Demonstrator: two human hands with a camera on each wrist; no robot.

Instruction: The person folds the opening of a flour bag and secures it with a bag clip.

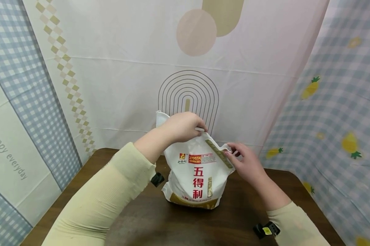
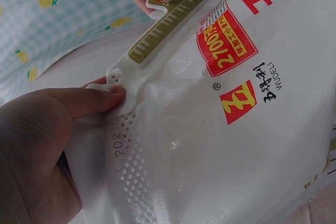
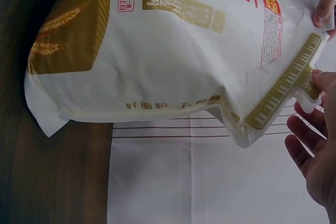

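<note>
A white flour bag (image 1: pixel 197 171) with red lettering and a gold base band stands upright on the table, its top edge slanting down to the right. My left hand (image 1: pixel 186 126) pinches this top edge between thumb and fingers, beside a strip of perforated holes seen in the left wrist view. Across the right part of the edge lies a gold ridged bag clip (image 3: pixel 286 80) with a protruding handle. My right hand (image 1: pixel 244 162) pinches that handle with the thumb on top; its other fingers are loosely bent in the right wrist view.
The dark wooden table (image 1: pixel 234 218) has rounded far corners. A white patterned cloth (image 1: pixel 126 85) hangs right behind the bag. Blue checked cloths hang at the left (image 1: pixel 15 51) and right (image 1: pixel 332 119). Dark wrist devices sit at both cuffs.
</note>
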